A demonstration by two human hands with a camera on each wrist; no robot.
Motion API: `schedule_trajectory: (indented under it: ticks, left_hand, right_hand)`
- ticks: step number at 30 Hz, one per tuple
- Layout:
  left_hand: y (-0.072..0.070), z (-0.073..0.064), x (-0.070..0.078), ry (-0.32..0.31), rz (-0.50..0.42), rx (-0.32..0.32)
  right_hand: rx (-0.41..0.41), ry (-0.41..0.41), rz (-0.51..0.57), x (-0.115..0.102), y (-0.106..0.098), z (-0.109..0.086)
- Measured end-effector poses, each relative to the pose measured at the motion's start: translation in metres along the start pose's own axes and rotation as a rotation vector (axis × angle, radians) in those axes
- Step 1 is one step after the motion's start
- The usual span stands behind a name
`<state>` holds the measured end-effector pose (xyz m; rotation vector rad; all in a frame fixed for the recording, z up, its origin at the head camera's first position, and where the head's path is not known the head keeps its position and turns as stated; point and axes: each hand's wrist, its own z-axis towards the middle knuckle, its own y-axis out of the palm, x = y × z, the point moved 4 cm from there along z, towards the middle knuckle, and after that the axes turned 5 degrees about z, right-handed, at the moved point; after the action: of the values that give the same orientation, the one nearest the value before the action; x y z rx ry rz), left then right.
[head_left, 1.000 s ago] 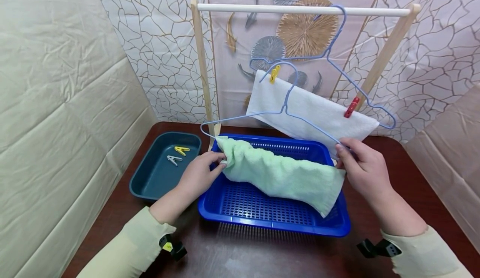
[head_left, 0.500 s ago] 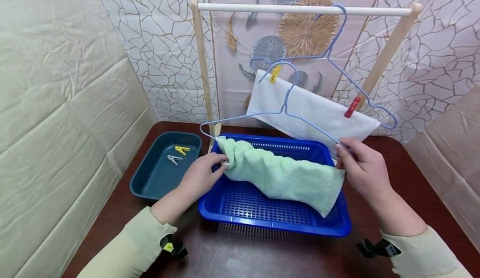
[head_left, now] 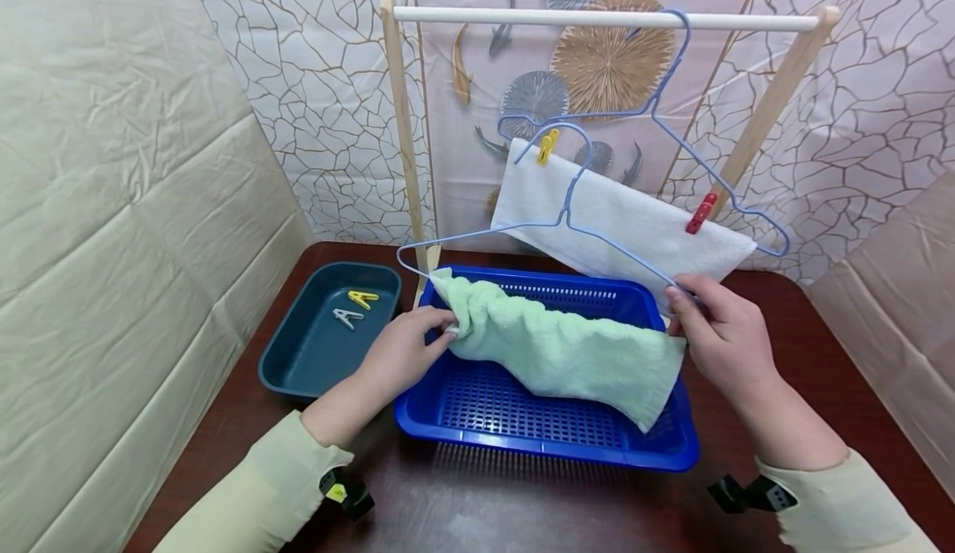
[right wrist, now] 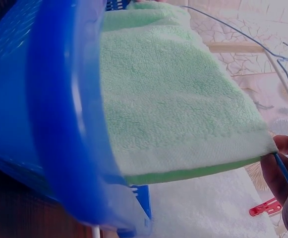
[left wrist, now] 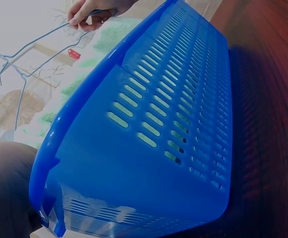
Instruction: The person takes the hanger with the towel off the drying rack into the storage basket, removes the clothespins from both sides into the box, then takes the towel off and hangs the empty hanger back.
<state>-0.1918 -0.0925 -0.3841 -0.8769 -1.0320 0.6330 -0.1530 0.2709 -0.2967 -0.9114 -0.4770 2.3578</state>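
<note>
A pale green towel point(head_left: 567, 354) is draped over the lower bar of a blue wire hanger point(head_left: 568, 210), bunched in folds toward its left end. My left hand point(head_left: 403, 344) pinches the towel's left side between thumb and fingers. At the other end, my right hand point(head_left: 722, 329) grips the hanger's right corner, its fingertips right at the towel's edge. In the right wrist view the towel point(right wrist: 173, 99) hangs flat there, with the wire passing into the hand. Below lies a blue slotted basket point(head_left: 552, 447); its wall hides my left fingers in the left wrist view.
Behind stands a wooden rack with a white rod point(head_left: 522, 16). From it a second blue hanger point(head_left: 690, 151) holds a white towel point(head_left: 612, 213) with a yellow clip point(head_left: 548, 147) and a red clip point(head_left: 701, 213). A dark teal tray point(head_left: 298, 371) with two clothespins point(head_left: 347, 317) sits at left.
My left hand has shifted slightly to the right along the towel, drawing its left end into tighter folds. My right hand and the hanger have stayed nearly still.
</note>
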Motion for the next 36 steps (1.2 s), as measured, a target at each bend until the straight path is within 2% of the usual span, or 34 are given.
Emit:
schedule_trajectory:
  ticks: [14,24,36]
  left_hand:
    - [0.0016,-0.0001,0.0042,0.054,0.007,-0.008]
    - [0.0015,-0.0013,0.0054,0.054,0.007,-0.024]
    - [0.0028,-0.0022,0.0048,0.061,0.002,-0.03]
  right_hand:
    - [0.003,0.0,0.011,-0.0013,0.0015,0.001]
    - [0.006,0.003,0.014,-0.0013,0.0014,0.0017]
    - [0.021,0.055,0.032,0.0002,-0.0001,0.0006]
